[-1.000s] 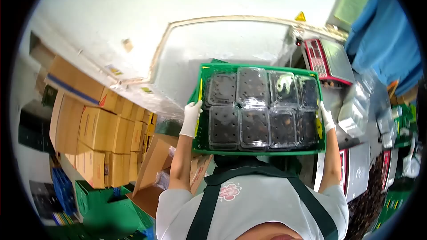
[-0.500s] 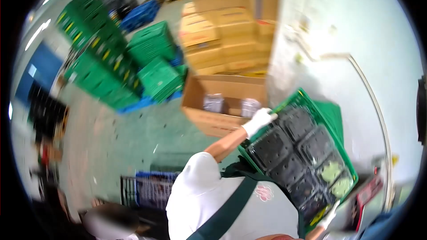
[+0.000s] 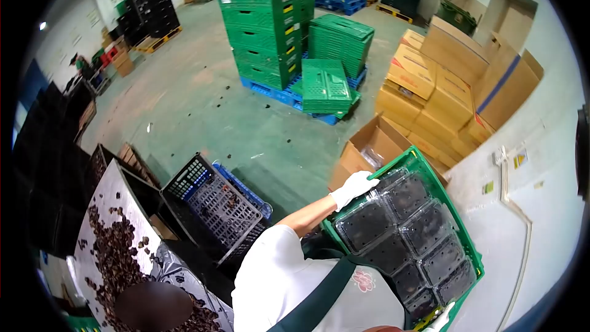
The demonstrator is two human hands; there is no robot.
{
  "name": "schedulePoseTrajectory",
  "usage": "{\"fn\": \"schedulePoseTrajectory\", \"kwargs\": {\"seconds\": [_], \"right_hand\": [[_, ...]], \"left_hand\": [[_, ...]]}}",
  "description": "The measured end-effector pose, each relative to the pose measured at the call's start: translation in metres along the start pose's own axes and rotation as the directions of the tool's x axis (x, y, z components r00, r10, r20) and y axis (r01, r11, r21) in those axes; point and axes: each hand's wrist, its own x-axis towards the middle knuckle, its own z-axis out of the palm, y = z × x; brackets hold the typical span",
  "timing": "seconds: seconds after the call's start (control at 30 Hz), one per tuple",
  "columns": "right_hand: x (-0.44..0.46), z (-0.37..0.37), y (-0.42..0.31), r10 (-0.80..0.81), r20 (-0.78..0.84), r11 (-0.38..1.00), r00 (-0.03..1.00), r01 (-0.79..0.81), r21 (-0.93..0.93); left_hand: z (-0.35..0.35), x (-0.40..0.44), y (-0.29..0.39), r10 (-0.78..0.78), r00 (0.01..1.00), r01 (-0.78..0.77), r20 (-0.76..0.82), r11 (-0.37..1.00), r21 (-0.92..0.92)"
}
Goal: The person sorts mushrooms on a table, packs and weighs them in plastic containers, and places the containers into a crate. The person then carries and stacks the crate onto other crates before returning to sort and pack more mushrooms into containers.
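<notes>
My left hand (image 3: 354, 189), in a white glove, is closed on the upper left rim of a green plastic crate (image 3: 472, 251). At the crate's lower end, my white-gloved right hand (image 3: 441, 321) has hold of the rim, with its fingers partly cut off at the picture's bottom. The crate is tilted in front of my body. Inside it lie several clear plastic boxes (image 3: 424, 227) with small holes, packed in rows and looking dark through their lids.
A metal table (image 3: 114, 187) with dark brown pieces stands at lower left. Beside it are a black basket (image 3: 230, 204) and blue basket (image 3: 261, 204). Green crates (image 3: 261, 31) stand on blue pallets ahead. An open carton (image 3: 350, 166) and stacked cartons (image 3: 424, 80) line the right, near a white wall.
My view has swung left, bringing the metal table and baskets into sight. The green crate stays in both hands. The open carton is now partly behind it.
</notes>
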Motion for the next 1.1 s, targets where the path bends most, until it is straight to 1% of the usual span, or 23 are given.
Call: {"fn": "schedulePoseTrajectory", "kwargs": {"seconds": [0.03, 0.1, 0.17, 0.2, 0.23, 0.3, 0.37, 0.43, 0.5, 0.57, 0.63, 0.67, 0.73, 0.77, 0.83, 0.87, 0.9, 0.93, 0.97, 1.03, 1.07, 1.1], "right_hand": [[0.008, 0.016, -0.008, -0.019, 0.03, 1.0, 0.999, 0.02, -0.011], [0.027, 0.054, -0.025, -0.052, 0.087, 0.998, 0.995, 0.054, -0.021], [0.041, 0.099, -0.051, -0.08, 0.137, 0.996, 0.987, 0.085, -0.025], [0.044, 0.126, -0.066, -0.095, 0.168, 0.995, 0.981, 0.1, -0.025], [0.05, 0.155, -0.082, -0.136, 0.196, 0.988, 0.971, 0.147, -0.045], [0.057, 0.212, -0.113, -0.193, 0.321, 0.979, 0.927, 0.204, -0.003], [0.03, 0.27, -0.173, -0.277, 0.348, 0.958, 0.895, 0.285, 0.029], [0.045, 0.329, -0.203, -0.261, 0.451, 0.959, 0.853, 0.284, 0.018], [0.02, 0.376, -0.259, -0.373, 0.606, 0.922, 0.703, 0.355, 0.156], [0.007, 0.425, -0.302, -0.33, 0.661, 0.931, 0.674, 0.35, 0.108], [-0.008, 0.465, -0.348, -0.323, 0.789, 0.912, 0.523, 0.394, 0.112], [-0.017, 0.486, -0.371, -0.311, 0.821, 0.927, 0.479, 0.344, 0.15], [-0.028, 0.531, -0.409, -0.35, 0.855, 0.912, 0.384, 0.346, 0.218], [-0.034, 0.553, -0.427, -0.383, 0.863, 0.899, 0.329, 0.349, 0.266], [-0.057, 0.588, -0.47, -0.431, 0.858, 0.883, 0.28, 0.326, 0.337], [-0.065, 0.611, -0.494, -0.417, 0.866, 0.895, 0.277, 0.29, 0.339], [-0.067, 0.638, -0.514, -0.465, 0.857, 0.877, 0.222, 0.252, 0.41], [-0.074, 0.658, -0.54, -0.498, 0.853, 0.849, 0.158, 0.289, 0.442], [-0.082, 0.679, -0.564, -0.556, 0.824, 0.806, 0.105, 0.309, 0.505], [-0.088, 0.73, -0.612, -0.579, 0.814, 0.799, 0.043, 0.229, 0.556], [-0.096, 0.737, -0.625, -0.566, 0.824, 0.821, 0.024, 0.103, 0.562], [-0.108, 0.758, -0.649, -0.561, 0.828, 0.828, -0.002, -0.029, 0.561]], "left_hand": [[-0.014, 0.0, -0.016, 0.009, 0.999, -0.011, -0.049, 0.999, -0.041], [-0.046, 0.005, -0.046, -0.076, 0.989, 0.068, -0.123, 0.996, -0.064], [-0.085, 0.003, -0.067, -0.118, 0.976, 0.096, -0.184, 0.987, -0.126], [-0.106, 0.004, -0.08, -0.143, 0.957, 0.115, -0.253, 0.986, -0.12], [-0.132, 0.004, -0.09, -0.14, 0.953, 0.113, -0.269, 0.987, -0.115], [-0.177, 0.001, -0.108, -0.278, 0.895, 0.229, -0.35, 0.957, -0.176], [-0.218, -0.001, -0.128, -0.337, 0.853, 0.265, -0.397, 0.937, -0.226], [-0.255, -0.005, -0.154, -0.406, 0.797, 0.24, -0.447, 0.892, -0.383], [-0.298, -0.017, -0.152, -0.477, 0.738, 0.245, -0.477, 0.848, -0.47], [-0.341, -0.031, -0.137, -0.488, 0.69, 0.206, -0.534, 0.841, -0.501], [-0.388, -0.044, -0.117, -0.501, 0.665, 0.216, -0.555, 0.84, -0.498], [-0.409, -0.052, -0.108, -0.521, 0.654, 0.209, -0.548, 0.821, -0.531], [-0.45, -0.06, -0.101, -0.557, 0.637, 0.189, -0.533, 0.783, -0.592], [-0.467, -0.064, -0.091, -0.547, 0.623, 0.18, -0.559, 0.796, -0.578], [-0.5, -0.07, -0.072, -0.528, 0.608, 0.16, -0.594, 0.813, -0.559], [-0.517, -0.068, -0.062, -0.522, 0.605, 0.105, -0.601, 0.8, -0.59], [-0.535, -0.064, -0.053, -0.516, 0.603, 0.048, -0.609, 0.785, -0.618], [-0.556, -0.057, -0.044, -0.531, 0.591, 0.048, -0.607, 0.775, -0.631], [-0.579, -0.049, -0.047, -0.498, 0.59, 0.023, -0.635, 0.797, -0.603], [-0.612, -0.029, -0.026, -0.393, 0.592, -0.12, -0.703, 0.82, -0.56], [-0.627, -0.028, -0.032, -0.399, 0.611, -0.12, -0.684, 0.808, -0.578], [-0.659, -0.017, -0.037, -0.397, 0.629, -0.122, -0.668, 0.799, -0.589]]}}
